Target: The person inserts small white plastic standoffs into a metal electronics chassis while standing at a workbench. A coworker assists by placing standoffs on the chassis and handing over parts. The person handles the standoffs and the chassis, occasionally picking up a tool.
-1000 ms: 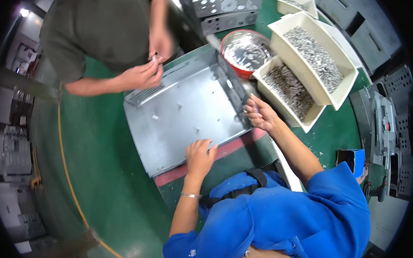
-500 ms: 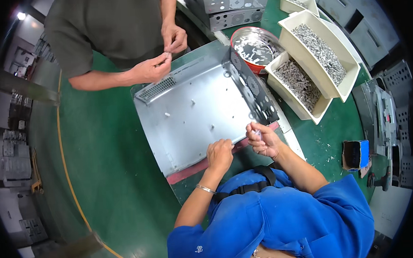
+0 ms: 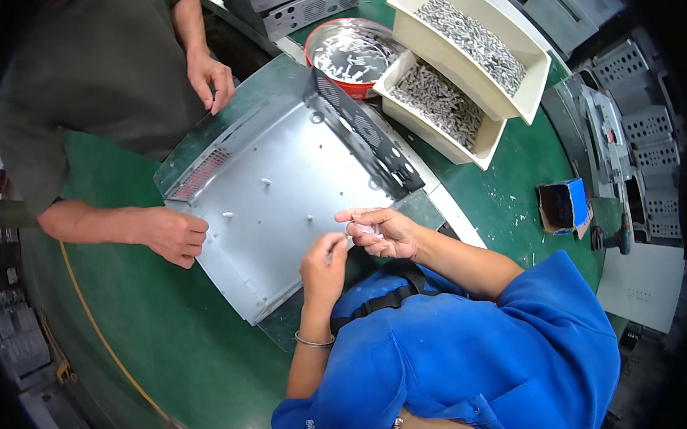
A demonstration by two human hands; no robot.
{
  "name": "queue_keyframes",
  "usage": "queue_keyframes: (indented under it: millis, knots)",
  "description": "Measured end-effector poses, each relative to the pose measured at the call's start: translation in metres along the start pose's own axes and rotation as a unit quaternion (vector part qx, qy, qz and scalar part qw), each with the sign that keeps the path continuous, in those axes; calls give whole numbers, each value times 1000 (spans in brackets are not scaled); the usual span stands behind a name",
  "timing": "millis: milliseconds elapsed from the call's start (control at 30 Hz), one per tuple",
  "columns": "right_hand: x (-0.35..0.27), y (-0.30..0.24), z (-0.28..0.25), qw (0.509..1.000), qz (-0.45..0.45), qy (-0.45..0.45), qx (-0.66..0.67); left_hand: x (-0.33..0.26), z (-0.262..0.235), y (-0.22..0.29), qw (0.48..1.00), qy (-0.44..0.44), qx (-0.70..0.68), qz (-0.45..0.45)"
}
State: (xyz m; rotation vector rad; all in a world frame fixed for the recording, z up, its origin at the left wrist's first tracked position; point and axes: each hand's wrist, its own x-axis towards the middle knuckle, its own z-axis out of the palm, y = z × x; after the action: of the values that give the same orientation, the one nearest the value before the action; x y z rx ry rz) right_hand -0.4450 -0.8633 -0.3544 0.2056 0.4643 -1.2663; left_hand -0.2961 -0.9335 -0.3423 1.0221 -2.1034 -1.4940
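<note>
A grey sheet-metal case, open at the top, lies tilted in front of me. Three small white pegs stand on its floor, one of them a white peg. Over its near edge, my right hand is curled around several small white plastic pegs. Close beside it, my left hand is closed, thumb and forefinger together near the right fingertips. Whatever the left fingers may pinch is too small to make out.
Across from me a co-worker's hand touches the case's left edge; the other hand hangs by its far side. Beyond the case are a red-rimmed tin of white pegs and cream bins of small grey-white parts. A blue box sits right.
My left hand has left the case's near edge and come up to my right hand. The co-worker's hands have separated, one moving to the case's left edge. The view has shifted.
</note>
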Motion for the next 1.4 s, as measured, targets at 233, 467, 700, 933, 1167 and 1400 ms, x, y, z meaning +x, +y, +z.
queue_keyframes:
  millis: [233, 467, 700, 933, 1167, 1400]
  knots:
    - [-19, -6, 7, 988, -13, -23, -151, 26, 9, 14, 989, -73, -90, 89]
    - [-33, -7, 0, 983, -57, -1, -176, 37, 25, 15, 959, -174, -221, 19]
    - [-35, -8, -6, 986, -106, -13, -128, 41, 35, 21, 966, -151, -208, -10]
    - [-40, -1, -14, 978, -151, 52, -137, 45, 38, 27, 969, -207, -132, -3]
    - [-53, 0, -12, 974, -186, 90, -97, 49, 47, 27, 972, -130, -194, -11]
    - [-69, 2, -35, 967, -218, 133, -21, 123, 92, -6, 987, -129, -96, 17]
